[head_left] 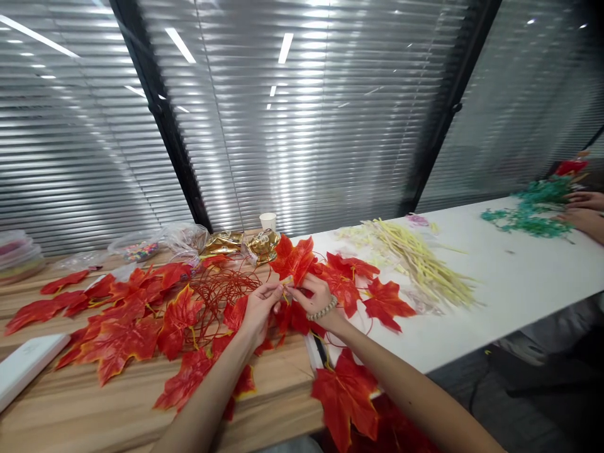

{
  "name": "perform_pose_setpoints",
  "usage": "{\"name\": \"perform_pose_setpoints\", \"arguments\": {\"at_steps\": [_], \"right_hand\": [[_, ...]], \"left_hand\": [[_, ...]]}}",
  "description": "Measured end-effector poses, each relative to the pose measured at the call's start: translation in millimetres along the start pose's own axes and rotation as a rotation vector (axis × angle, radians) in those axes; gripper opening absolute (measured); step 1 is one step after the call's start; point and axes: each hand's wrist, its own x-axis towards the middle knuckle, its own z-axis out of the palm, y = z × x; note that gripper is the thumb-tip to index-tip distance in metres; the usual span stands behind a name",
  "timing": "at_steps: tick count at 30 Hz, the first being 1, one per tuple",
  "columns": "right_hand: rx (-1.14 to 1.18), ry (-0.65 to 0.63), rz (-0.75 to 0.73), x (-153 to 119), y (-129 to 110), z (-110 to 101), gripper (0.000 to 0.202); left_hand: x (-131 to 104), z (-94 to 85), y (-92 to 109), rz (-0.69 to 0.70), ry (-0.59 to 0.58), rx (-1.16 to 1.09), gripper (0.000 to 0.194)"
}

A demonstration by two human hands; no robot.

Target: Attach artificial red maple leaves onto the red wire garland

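Observation:
Both hands meet near the middle of the view, just below an upright red maple leaf [293, 259]. My left hand [260, 306] pinches at the base of this leaf, its fingers closed on the yellowish stem. My right hand [315, 296], with a beaded bracelet [323, 309] on the wrist, is closed at the same spot, fingertips touching the stem. A tangle of thin reddish-brown cord [219, 292] lies left of the hands. Red leaves spread around it, a large one [120, 343] on the wooden table [283, 402]. Another leaf [346, 399] hangs at the front edge.
Yellow strips [425, 264] lie on the white table [500, 277]. Gold packets [262, 245], a paper cup [268, 221] and a tub of colored beads [140, 250] stand behind. A white box [31, 365] is at left. Another person's hands [585, 207] touch green sprigs [533, 211] at far right.

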Motion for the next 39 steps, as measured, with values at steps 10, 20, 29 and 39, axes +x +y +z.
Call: {"name": "perform_pose_setpoints", "arguments": {"at_steps": [10,20,29,39], "right_hand": [[-0.058,0.007,-0.016,-1.9,6.8,1.8,0.013],[-0.131,0.037,0.039,-3.2,13.0,3.4,0.020],[-0.100,0.056,0.077,-1.5,15.4,3.2,0.020],[-0.053,0.039,0.062,0.0,13.9,2.1,0.015]], "left_hand": [[-2.5,1.4,1.2,0.181,0.056,0.290,0.024],[-5.4,3.4,-1.7,0.271,0.044,0.381,0.021],[-2.9,3.5,2.1,0.087,-0.001,0.268,0.036],[-2.9,2.4,1.1,0.080,0.012,0.220,0.039]]}}
